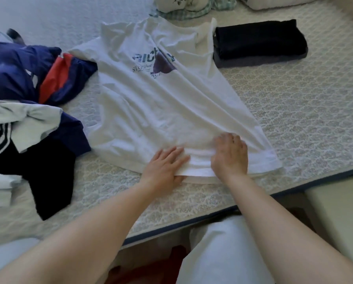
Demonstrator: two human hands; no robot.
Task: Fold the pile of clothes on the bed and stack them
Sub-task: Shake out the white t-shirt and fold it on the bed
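Note:
A white T-shirt (155,103) with a dark blue print on its chest lies spread face up in the middle of the bed, neck away from me. My left hand (163,167) lies flat on its bottom hem with straight fingers. My right hand (230,154) presses the hem just to the right, fingers bent down onto the cloth. A heap of unfolded clothes (26,95) in navy, red, pale blue and black covers the left side. A folded dark stack (259,42) sits at the far right of the shirt.
The patterned mattress (294,111) is bare to the right of the shirt, and its dark-piped front edge (212,214) runs diagonally before me. Pillows and a checked green cloth (183,11) lie at the head of the bed.

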